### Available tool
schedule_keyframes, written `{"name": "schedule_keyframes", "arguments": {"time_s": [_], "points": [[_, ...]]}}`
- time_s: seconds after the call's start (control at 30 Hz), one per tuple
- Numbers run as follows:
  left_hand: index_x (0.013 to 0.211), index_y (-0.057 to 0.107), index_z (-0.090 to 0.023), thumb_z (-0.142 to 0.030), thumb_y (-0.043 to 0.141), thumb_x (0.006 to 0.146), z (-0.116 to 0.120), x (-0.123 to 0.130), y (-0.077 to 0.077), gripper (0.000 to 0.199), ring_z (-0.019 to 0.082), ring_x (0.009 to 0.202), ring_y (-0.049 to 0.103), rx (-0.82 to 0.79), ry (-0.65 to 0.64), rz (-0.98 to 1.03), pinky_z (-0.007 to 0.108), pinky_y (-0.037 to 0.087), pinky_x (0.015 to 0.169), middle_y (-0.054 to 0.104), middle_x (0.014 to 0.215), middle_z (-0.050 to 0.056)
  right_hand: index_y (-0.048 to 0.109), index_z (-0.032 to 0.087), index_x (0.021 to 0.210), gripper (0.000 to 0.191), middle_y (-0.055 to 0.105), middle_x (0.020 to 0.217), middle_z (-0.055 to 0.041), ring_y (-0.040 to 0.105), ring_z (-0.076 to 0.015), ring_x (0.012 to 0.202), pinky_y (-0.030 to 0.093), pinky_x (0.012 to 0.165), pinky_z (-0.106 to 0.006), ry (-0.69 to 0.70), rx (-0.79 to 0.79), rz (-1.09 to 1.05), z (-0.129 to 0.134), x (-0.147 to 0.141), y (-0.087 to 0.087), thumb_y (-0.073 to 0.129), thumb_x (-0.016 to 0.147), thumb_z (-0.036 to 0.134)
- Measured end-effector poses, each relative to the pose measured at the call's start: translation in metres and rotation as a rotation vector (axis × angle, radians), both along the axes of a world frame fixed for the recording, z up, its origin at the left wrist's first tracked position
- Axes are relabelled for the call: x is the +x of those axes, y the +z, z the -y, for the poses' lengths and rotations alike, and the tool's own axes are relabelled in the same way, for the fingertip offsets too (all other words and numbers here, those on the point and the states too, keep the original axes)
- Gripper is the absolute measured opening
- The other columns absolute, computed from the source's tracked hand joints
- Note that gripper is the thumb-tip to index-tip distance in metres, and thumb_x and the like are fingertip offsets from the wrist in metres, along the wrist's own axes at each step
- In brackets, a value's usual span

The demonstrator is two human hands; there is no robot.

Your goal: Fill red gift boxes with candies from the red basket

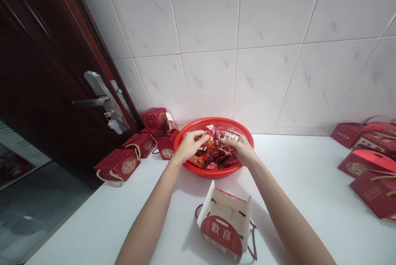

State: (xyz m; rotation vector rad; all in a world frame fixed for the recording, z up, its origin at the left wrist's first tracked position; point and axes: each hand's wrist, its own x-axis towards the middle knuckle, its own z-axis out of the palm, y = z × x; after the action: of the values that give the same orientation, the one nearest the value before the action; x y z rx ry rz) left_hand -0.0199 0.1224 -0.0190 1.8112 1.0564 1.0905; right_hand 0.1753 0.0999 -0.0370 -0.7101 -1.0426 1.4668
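My left hand (192, 146) is closed over the red basket, pinching a shiny red and gold wrapped candy (210, 139) between thumb and fingers. Opposite it, my right hand (242, 148) grips a red-and-white packet (227, 146) with the thumb on top. Beneath both hands, more red wrapped sweets (213, 162) lie in the oval red plastic basket (213, 173). Nearer to me, between my forearms, stands an open red gift box (221, 232) with a pale inside and dark red cord handles; nothing shows inside it.
Several closed red boxes with rope handles (119, 166) stand at the left, beside a dark door (62, 50) with a metal handle. Flat or part-folded red boxes (371, 174) lie at the right edge of the white table (297, 182). A tiled wall (210, 30) rises behind.
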Motion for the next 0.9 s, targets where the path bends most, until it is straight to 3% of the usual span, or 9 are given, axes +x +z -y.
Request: {"name": "schedule_keyframes", "arguments": {"time_s": [0.2,0.33,0.47,0.6,0.67,0.77,0.9], "points": [[0.075,0.068,-0.017,-0.046,0.059,0.079,-0.009,-0.015,-0.002,0.031,0.02,0.074,0.061,0.15,0.183,-0.141,0.028,0.046,0.071,0.068,0.073,0.001,0.071,0.019,0.087,0.039,0.075,0.085,-0.0045,0.07,-0.0238,0.079,0.055,0.074,-0.037,-0.048,-0.032,-0.002,-0.001,0.0,0.001,0.091,0.055,0.031],[0.069,0.067,-0.017,-0.037,0.053,0.083,-0.013,-0.025,-0.003,0.027,0.02,0.068,0.06,0.155,0.304,-0.377,0.029,0.044,0.067,0.067,0.066,0.002,0.071,0.019,0.085,0.039,0.074,0.082,-0.0032,0.068,-0.022,0.074,0.054,0.068,-0.034,-0.063,-0.058,-0.007,-0.001,-0.001,0.0,0.092,0.054,0.031],[0.091,0.074,-0.017,-0.02,0.052,0.084,-0.016,-0.032,-0.007,0.024,0.027,0.09,0.069,0.133,0.411,-0.613,0.035,0.049,0.085,0.077,0.094,0.01,0.071,0.02,0.085,0.038,0.073,0.08,-0.0025,0.066,-0.0203,0.07,0.053,0.065,-0.033,-0.074,-0.071,-0.008,-0.001,-0.001,0.0,0.092,0.055,0.03],[0.115,0.072,-0.014,-0.01,0.053,0.08,-0.018,-0.032,-0.009,0.04,0.029,0.113,0.065,0.192,0.472,-0.669,0.036,0.047,0.102,0.072,0.119,0.015,0.071,0.02,0.085,0.037,0.073,0.082,-0.0038,0.068,-0.0227,0.075,0.053,0.066,-0.034,-0.076,-0.068,0.012,-0.001,-0.001,0.0,0.091,0.056,0.032],[0.113,0.074,-0.014,-0.01,0.052,0.081,-0.018,-0.028,-0.008,0.039,0.027,0.114,0.065,0.287,0.457,-0.64,0.035,0.046,0.105,0.071,0.119,0.014,0.071,0.02,0.084,0.037,0.073,0.081,-0.0038,0.068,-0.0227,0.075,0.053,0.066,-0.034,-0.08,-0.073,0.012,-0.001,-0.001,0.0,0.091,0.055,0.032],[0.102,0.078,-0.019,-0.013,0.05,0.081,-0.017,-0.021,-0.009,0.035,0.025,0.104,0.069,0.305,0.322,-0.613,0.034,0.049,0.1,0.075,0.111,0.008,0.071,0.02,0.084,0.037,0.073,0.08,-0.0037,0.067,-0.022,0.073,0.053,0.066,-0.034,-0.067,-0.066,0.016,-0.001,-0.001,0.001,0.091,0.056,0.033],[0.091,0.08,-0.024,-0.016,0.056,0.076,-0.019,-0.015,-0.019,0.03,0.025,0.093,0.072,0.042,0.016,-0.821,0.031,0.052,0.087,0.08,0.092,0.005,0.071,0.019,0.084,0.035,0.073,0.078,-0.0033,0.067,-0.0218,0.075,0.053,0.068,-0.034,-0.071,-0.042,0.024,0.0,-0.002,0.002,0.089,0.057,0.032]]}}
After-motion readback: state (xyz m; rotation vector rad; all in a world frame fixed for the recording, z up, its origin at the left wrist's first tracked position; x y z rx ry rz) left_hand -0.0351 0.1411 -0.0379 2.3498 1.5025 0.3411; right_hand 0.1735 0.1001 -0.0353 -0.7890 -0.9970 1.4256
